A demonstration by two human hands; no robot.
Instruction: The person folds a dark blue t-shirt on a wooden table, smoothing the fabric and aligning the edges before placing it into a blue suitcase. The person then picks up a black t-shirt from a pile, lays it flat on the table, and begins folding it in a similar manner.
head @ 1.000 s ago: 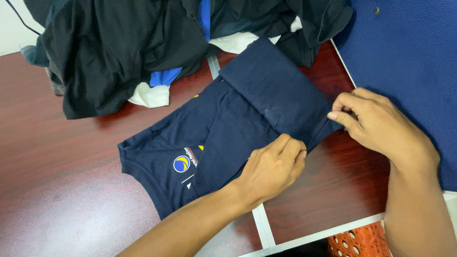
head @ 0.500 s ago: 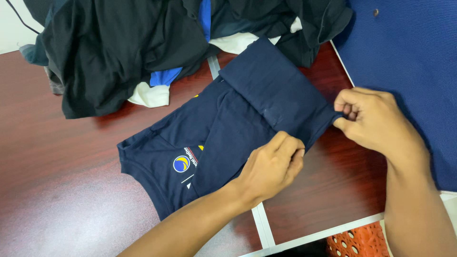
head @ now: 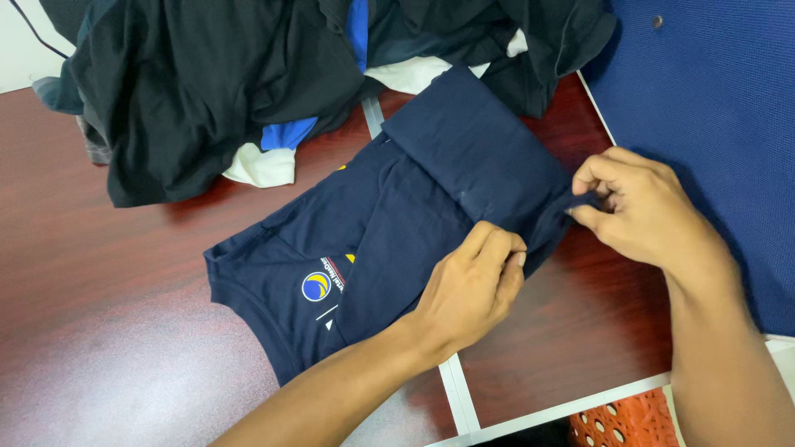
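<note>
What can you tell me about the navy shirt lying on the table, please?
The navy shirt is soft knit cloth, partly folded, flat on the reddish-brown table. A round blue-and-yellow emblem shows near its lower edge. The left hand pinches its folded edge; the right hand pinches the right corner. Its far end touches a heap of dark clothes.

The right hand (head: 642, 211) has drawn the navy shirt's (head: 397, 223) pinched corner leftward, bunching the fold's edge, while the left hand (head: 468, 290) has edged up to meet it at centre frame.
</note>
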